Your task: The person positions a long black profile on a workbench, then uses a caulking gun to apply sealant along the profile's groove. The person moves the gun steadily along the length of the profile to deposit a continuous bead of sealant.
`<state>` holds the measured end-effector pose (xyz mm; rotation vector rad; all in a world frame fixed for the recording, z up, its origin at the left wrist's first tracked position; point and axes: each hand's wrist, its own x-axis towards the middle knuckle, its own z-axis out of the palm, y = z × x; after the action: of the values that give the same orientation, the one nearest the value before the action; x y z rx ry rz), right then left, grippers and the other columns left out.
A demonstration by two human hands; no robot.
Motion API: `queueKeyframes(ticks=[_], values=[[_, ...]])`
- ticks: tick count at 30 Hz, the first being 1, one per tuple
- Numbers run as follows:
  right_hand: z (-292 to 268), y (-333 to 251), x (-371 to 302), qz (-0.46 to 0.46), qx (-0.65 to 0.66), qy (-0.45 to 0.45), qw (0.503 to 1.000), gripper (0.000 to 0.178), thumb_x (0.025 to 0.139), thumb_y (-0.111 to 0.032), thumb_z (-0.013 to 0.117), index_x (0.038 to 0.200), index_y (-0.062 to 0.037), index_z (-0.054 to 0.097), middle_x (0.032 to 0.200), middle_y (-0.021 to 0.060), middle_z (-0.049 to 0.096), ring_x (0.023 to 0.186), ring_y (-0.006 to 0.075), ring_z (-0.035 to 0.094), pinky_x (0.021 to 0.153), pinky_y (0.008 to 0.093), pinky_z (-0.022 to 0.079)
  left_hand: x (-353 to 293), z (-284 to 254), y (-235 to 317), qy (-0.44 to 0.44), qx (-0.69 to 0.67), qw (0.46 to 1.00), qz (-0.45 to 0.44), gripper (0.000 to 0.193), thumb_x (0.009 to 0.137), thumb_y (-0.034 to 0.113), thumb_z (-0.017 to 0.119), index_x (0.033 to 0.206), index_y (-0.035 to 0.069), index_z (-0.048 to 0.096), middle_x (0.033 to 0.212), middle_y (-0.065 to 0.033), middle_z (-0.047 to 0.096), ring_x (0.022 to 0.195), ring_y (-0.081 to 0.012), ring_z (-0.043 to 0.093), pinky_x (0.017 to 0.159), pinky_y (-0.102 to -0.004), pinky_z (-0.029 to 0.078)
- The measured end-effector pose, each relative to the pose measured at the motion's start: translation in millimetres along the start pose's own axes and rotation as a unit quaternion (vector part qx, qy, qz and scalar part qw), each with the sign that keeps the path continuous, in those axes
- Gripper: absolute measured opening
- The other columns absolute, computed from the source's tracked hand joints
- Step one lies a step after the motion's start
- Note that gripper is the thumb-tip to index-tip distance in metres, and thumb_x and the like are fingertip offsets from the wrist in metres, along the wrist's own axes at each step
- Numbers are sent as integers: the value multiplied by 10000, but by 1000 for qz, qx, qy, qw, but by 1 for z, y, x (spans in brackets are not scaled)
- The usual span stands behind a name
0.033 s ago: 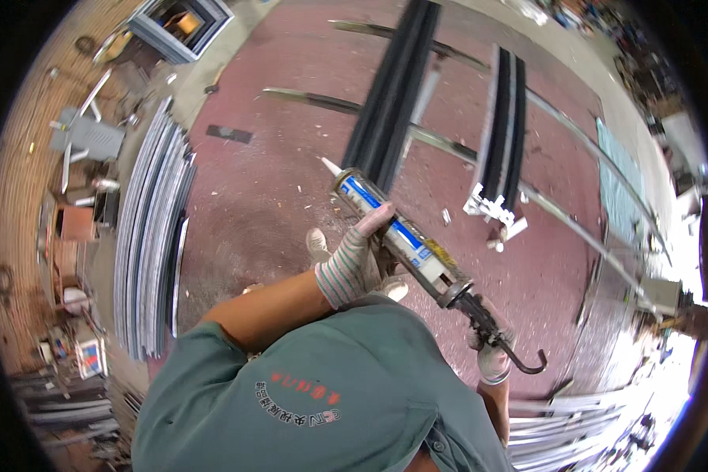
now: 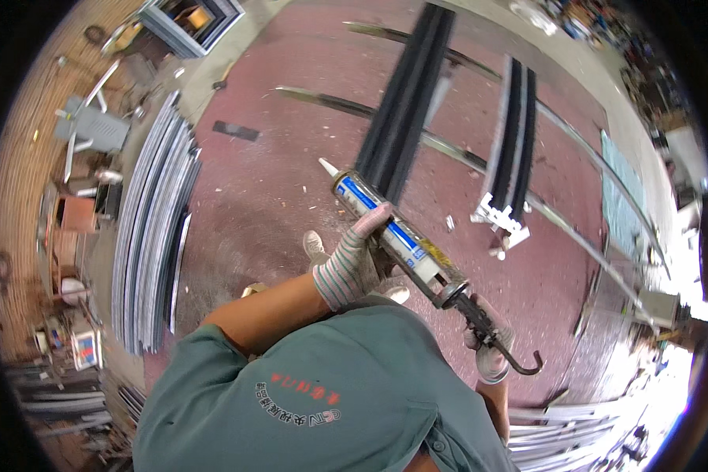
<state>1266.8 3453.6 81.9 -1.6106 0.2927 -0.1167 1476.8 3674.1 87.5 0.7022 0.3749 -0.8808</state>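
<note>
One caulking gun [image 2: 453, 294], cartridge [image 2: 405, 242] inside, left grip [image 2: 349, 269], right grip [image 2: 494, 358] holding.

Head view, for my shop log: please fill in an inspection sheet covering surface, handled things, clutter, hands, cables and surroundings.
Surface: dark-red floor, dotted with pale bits.
Handled things: caulking gun, white nozzle pointing toward the picture's upper left.
Clutter: grey strips stacked at left; black profiles lying across rails.
Hands: left hand grips the gun's barrel; right hand holds its handle end; both gloved.
Cables: nothing seen for certain.
Surroundings: grey frame at upper left, blue-green sheet at right.
</note>
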Motion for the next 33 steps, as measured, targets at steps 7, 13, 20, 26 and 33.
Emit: queueKeyframes(ticks=[7,13,20,26,33], values=[[179,-10,115,-5,-46,-113,992,1198,729,-943,506,1376,65,560,712,46,598,547,106,545,472,239,372,-36,-132,137,78,-117,984,106,513,884,499,729,1149,102,540,1038,-86,644,972,-264,677,908,-500,573],[328,-2,210,-17,32,-215,976,1165,762,-911,511,1394,68,531,804,58,615,630,125,550,546,265,405,-59,-233,260,156,-161,961,165,575,893,518,706,1204,72,517,1014,-116,628,994,-291,655,935,-548,532],[424,-25,334,-9,-37,-305,952,1138,777,-907,500,1373,60,567,983,133,697,747,151,617,673,288,488,-46,-286,373,168,-220,931,238,645,873,509,720,1234,30,482,1107,-191,611,1091,-361,623,1036,-588,467],[518,-12,477,-29,91,-437,894,736,912,-523,677,1386,31,576,1158,119,692,1009,181,663,915,318,517,-3,-334,476,230,-248,888,312,687,875,497,720,1283,27,428,1116,-215,599,1047,-392,626,1005,-598,478],[610,-51,682,-189,2,-540,820,477,955,-192,647,1405,-55,567,1004,66,683,804,191,623,714,329,519,41,-316,627,297,-276,838,365,670,852,478,767,1231,0,490,1090,-181,617,1017,-349,642,967,-541,534]])
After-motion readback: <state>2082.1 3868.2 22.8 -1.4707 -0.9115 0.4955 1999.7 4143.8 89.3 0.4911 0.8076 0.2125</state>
